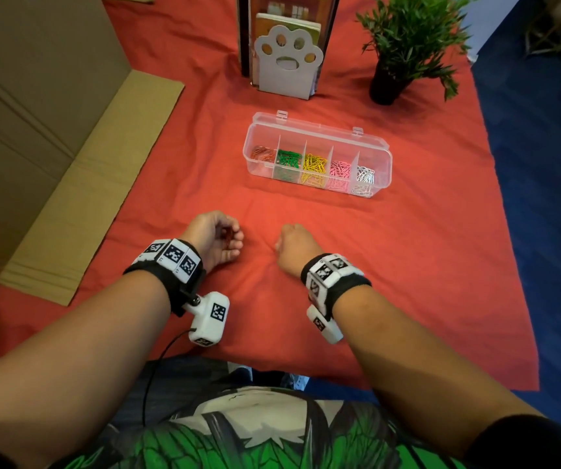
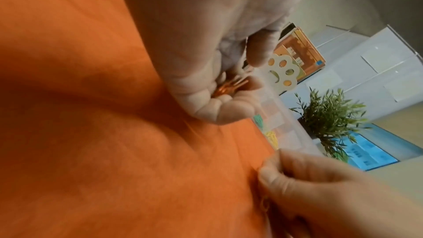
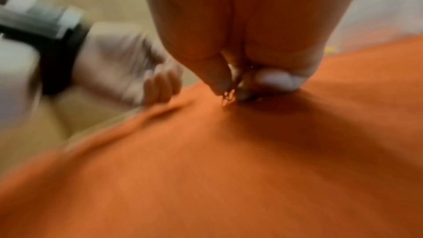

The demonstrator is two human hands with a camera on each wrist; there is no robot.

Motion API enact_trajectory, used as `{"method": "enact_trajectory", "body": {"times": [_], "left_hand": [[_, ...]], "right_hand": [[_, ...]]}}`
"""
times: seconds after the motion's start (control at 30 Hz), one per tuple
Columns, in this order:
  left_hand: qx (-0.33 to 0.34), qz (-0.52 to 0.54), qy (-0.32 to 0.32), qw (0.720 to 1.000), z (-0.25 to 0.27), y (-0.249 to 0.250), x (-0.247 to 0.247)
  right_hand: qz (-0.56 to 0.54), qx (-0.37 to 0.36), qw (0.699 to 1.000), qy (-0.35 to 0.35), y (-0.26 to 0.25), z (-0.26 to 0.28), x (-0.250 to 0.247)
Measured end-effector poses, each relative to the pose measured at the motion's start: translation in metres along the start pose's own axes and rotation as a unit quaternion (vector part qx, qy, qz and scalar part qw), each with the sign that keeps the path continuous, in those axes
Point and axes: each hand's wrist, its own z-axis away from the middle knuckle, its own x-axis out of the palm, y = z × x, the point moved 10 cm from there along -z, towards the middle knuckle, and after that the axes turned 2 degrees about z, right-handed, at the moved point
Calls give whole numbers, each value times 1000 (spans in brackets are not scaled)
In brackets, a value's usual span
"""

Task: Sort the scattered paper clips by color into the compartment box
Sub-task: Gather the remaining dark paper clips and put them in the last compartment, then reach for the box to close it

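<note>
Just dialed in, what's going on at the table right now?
A person is sorting paper clips by color. The compartment box sits open on the red cloth, already holding red, green, yellow, pink and white clips. The left hand cups red clips; the right hand pinches another clip at the cloth.

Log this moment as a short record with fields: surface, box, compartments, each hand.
surface: red cloth
box: clear compartment box, lid open, beyond both hands
compartments, left to right: red clips, green, yellow, pink, white
left hand: palm turned up, cupping red paper clips
right hand: fingertips down at the cloth, pinching a paper clip; colour unclear from blur
</note>
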Motion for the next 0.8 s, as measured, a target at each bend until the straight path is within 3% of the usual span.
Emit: {"method": "enact_trajectory", "body": {"times": [0.07, 0.1, 0.23, 0.33, 0.37, 0.43, 0.63, 0.73, 0.8], "left_hand": [[12, -17, 31, 999, -5, 1, -1], [19, -35, 38, 998, -6, 2, 1], [35, -71, 8, 997, -8, 13, 22], [58, -41, -19, 997, -5, 42, 45], [75, -31, -21, 997, -4, 55, 50], [117, -14, -15, 993, -4, 88, 59], [177, 16, 33, 984, -19, 151, 59], [196, -28, 93, 976, -34, 160, 42], [230, -96, 160, 955, -37, 164, 24]], "right_hand": [[-154, 35, 987, -14, 16, -2, -7], [-261, 59, 963, -16, 24, -1, -10], [-591, 133, 796, -22, 46, 9, -18], [-715, 143, 684, -23, 47, 15, -39], [-733, 143, 665, -25, 46, 15, -45], [-722, 135, 678, -20, 46, 13, -61], [-601, 110, 790, 48, 56, 7, -94], [-527, 113, 841, 47, 58, 2, -94], [-484, 122, 866, 44, 58, -3, -94]]}}
